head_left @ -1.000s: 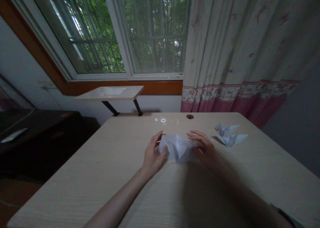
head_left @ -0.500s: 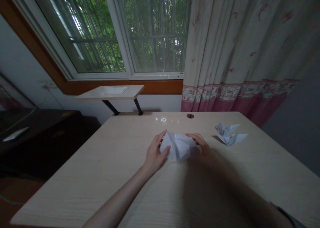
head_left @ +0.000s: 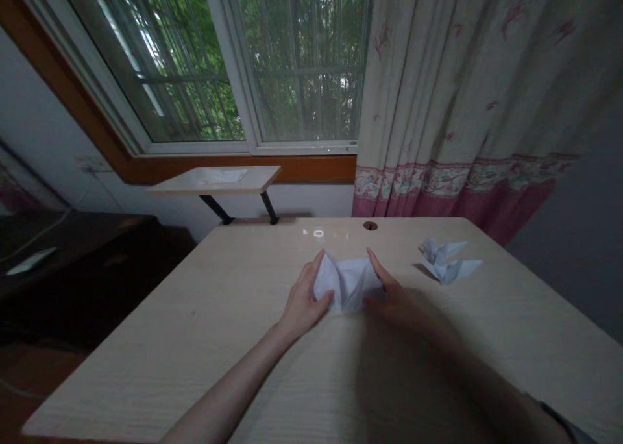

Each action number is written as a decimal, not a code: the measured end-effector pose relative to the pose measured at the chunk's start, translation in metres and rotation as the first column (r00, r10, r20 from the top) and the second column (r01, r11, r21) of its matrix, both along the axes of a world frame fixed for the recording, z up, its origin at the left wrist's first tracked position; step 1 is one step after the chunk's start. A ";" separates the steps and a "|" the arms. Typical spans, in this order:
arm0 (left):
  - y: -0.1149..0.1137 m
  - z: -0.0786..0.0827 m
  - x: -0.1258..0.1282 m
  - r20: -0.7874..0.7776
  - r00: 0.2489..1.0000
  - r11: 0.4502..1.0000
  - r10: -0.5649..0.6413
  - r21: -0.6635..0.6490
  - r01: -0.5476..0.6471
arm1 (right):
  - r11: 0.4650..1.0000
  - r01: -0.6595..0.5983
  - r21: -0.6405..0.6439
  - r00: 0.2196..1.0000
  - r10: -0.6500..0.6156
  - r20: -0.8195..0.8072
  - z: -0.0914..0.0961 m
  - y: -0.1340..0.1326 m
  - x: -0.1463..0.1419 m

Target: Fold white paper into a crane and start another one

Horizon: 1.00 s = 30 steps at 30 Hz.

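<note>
Big barred window [head_left: 195, 61] across top-left, green trees beyond. Pale flowered curtain [head_left: 462, 87] w/ pink border hanging at right. Below, filling most of the lower half, light wood table [head_left: 195, 340]. Dark cabinet [head_left: 73, 269] off to the left, lower than the tabletop. Small shelf [head_left: 214, 180] on black brackets under the sill. Both forearms reaching in from the bottom of view, the right one in deep shadow. At table centre, toward the far side: white folded paper [head_left: 346, 280], creased, held up btwn both hands, lower point about at tabletop level. Pinching its left edge w/ left hand [head_left: 302, 301], thumb on the near face, fingers curled behind. Right hand [head_left: 394, 298] dim, index finger laid straight along the paper's right edge and touching it; can't tell whether the thumb clamps or only rests. Well right of that hand, apart from it, another folded paper figure [head_left: 448, 262] w/ pointed wings, lying on the table. On the cabinet, a pale flat item [head_left: 32, 260], too dim to ID. Near the table's far edge, a small round cable hole [head_left: 370, 226].
</note>
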<state>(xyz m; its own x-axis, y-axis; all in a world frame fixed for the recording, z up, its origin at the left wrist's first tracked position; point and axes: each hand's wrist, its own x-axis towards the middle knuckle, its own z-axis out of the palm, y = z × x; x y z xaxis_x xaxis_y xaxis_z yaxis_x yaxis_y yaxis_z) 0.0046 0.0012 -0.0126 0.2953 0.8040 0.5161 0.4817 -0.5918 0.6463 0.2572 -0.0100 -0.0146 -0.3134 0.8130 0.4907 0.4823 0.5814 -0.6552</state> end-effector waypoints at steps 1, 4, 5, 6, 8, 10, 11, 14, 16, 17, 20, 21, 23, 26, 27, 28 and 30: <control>0.000 -0.001 0.000 -0.001 1.000 1.000 0.002 -0.002 -0.002 | 0.999 -0.001 -0.038 1.000 0.001 -0.013 -0.002 0.001 0.000; 0.001 -0.002 0.000 0.014 1.000 1.000 0.004 -0.012 -0.004 | 0.991 -0.006 -0.132 0.997 -0.004 -0.071 -0.009 0.002 -0.003; 0.001 -0.003 0.000 0.022 1.000 1.000 0.002 -0.020 -0.001 | 0.990 -0.008 -0.141 0.995 -0.007 -0.103 -0.010 0.003 -0.005; 0.001 -0.003 0.000 0.030 1.000 1.000 -0.001 -0.031 0.002 | 0.989 -0.017 -0.148 0.990 -0.004 -0.139 -0.011 0.003 -0.006; 0.001 -0.003 0.000 0.045 0.999 0.998 -0.006 -0.060 0.009 | 0.988 -0.038 -0.153 0.979 0.006 -0.202 -0.011 0.004 -0.008; 0.001 -0.003 0.001 0.068 0.998 0.996 -0.005 -0.085 0.010 | 0.987 -0.042 -0.157 0.975 0.006 -0.220 -0.009 0.003 -0.009; 0.001 -0.002 0.002 0.082 0.997 0.995 -0.005 -0.095 0.012 | 0.988 -0.031 -0.150 0.978 -0.002 -0.210 -0.008 0.003 -0.009; 0.001 -0.001 0.005 0.152 0.988 0.993 -0.007 -0.112 0.024 | 0.996 0.030 -0.080 0.987 -0.043 -0.158 -0.006 0.001 -0.010; 0.001 -0.001 0.008 0.226 0.974 0.991 -0.004 -0.133 0.035 | 0.999 0.034 -0.029 0.986 -0.038 -0.164 -0.007 0.001 -0.011; 0.001 0.000 0.009 0.262 0.965 0.989 -0.002 -0.144 0.041 | 0.999 0.023 -0.025 0.982 -0.028 -0.185 -0.008 0.000 -0.012; 0.001 0.000 0.011 0.325 0.946 0.986 0.005 -0.157 0.049 | 0.998 0.001 -0.070 0.962 -0.020 -0.271 -0.011 -0.001 -0.015; 0.001 0.001 0.011 0.333 0.943 0.986 0.003 -0.159 0.053 | 0.996 0.008 -0.084 0.957 -0.032 -0.288 -0.011 -0.001 -0.016; 0.001 0.001 0.010 0.354 0.935 0.982 0.000 -0.177 0.067 | 0.996 0.027 -0.088 0.953 -0.053 -0.298 -0.011 -0.001 -0.017; 0.001 0.001 0.010 0.404 0.915 0.963 0.004 -0.247 0.105 | 0.993 0.045 -0.109 0.952 -0.076 -0.298 -0.011 0.000 -0.017; 0.000 0.001 0.010 0.427 0.904 0.953 0.006 -0.277 0.125 | 0.989 0.057 -0.135 0.950 -0.096 -0.297 -0.011 0.001 -0.017; 0.000 0.001 0.010 0.452 0.892 0.939 0.005 -0.309 0.152 | 0.983 0.073 -0.170 0.947 -0.121 -0.297 -0.012 0.001 -0.017; 0.000 0.000 0.009 0.512 0.859 0.904 -0.007 -0.365 0.224 | 0.964 0.098 -0.246 0.938 -0.172 -0.302 -0.012 0.001 -0.017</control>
